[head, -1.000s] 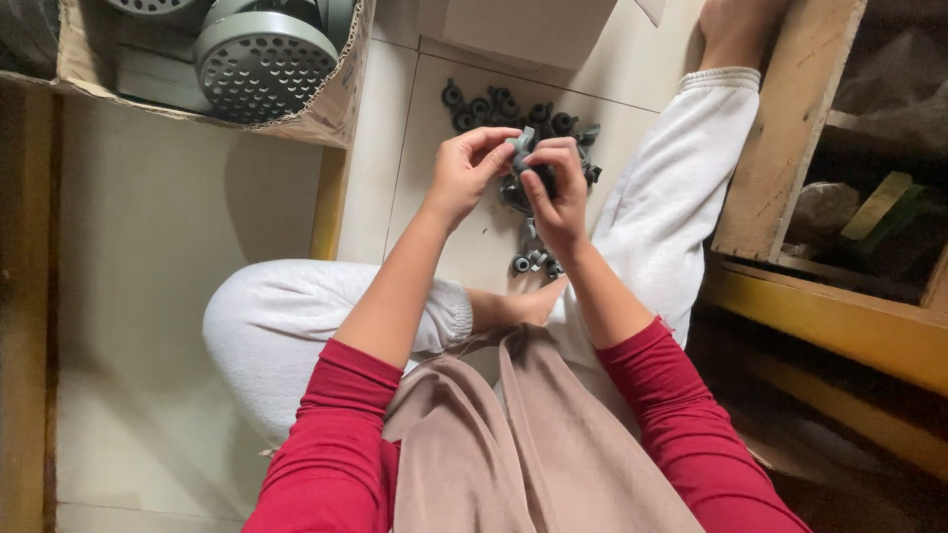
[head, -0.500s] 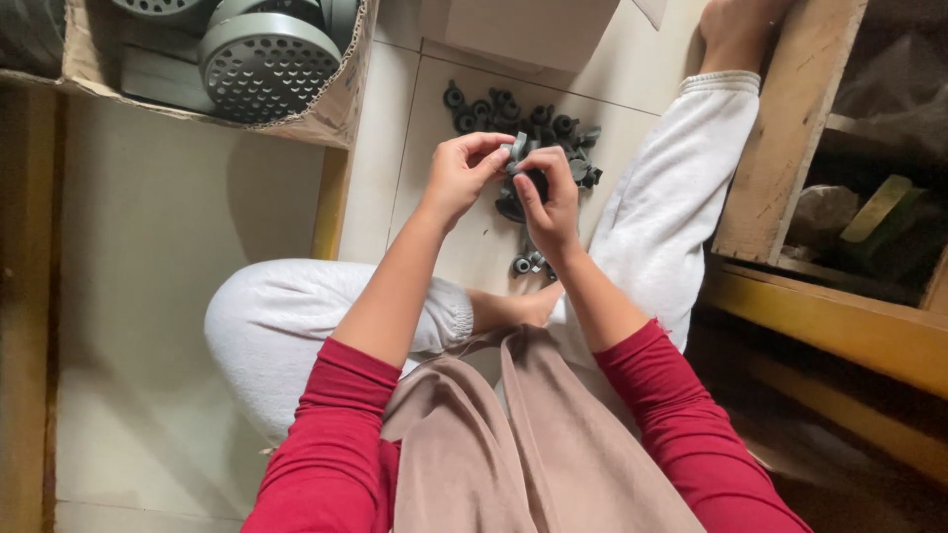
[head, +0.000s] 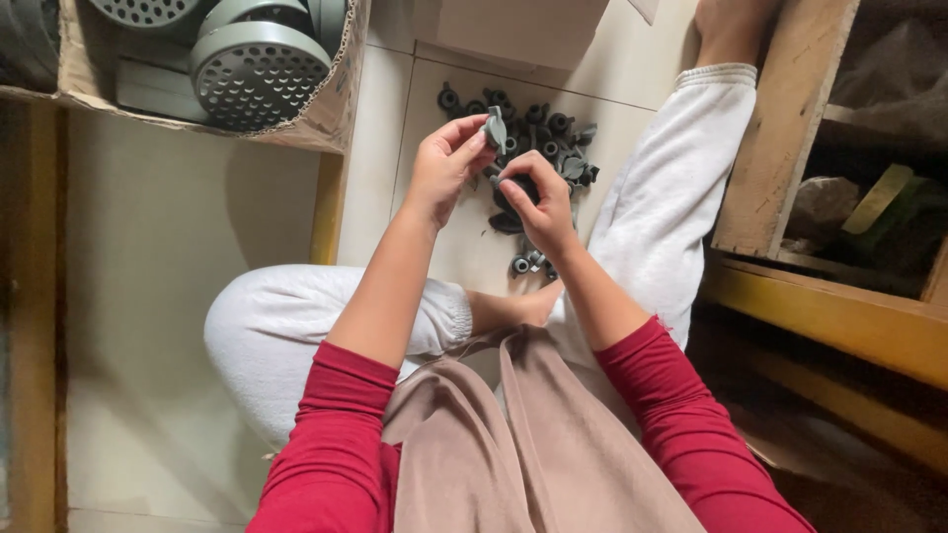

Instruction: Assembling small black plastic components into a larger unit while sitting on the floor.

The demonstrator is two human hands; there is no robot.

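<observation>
My left hand [head: 446, 163] pinches a small grey plastic piece [head: 495, 128] by its edge, above the pile of dark parts [head: 548, 148] on the floor; my right hand [head: 538, 202] curls closed around a dark part [head: 520, 188]. I'd keep both steady and line them up squarely. Since a moment ago, my hands have drawn slightly apart

Left hand [head: 446, 168] pinches grey part [head: 495, 129]; right hand [head: 539, 202] curled above parts pile [head: 541, 148].

Soft, even daylight, a faint shadow on the floor tiles [head: 178, 257], dim right edge, sharp focus throughout.
</observation>
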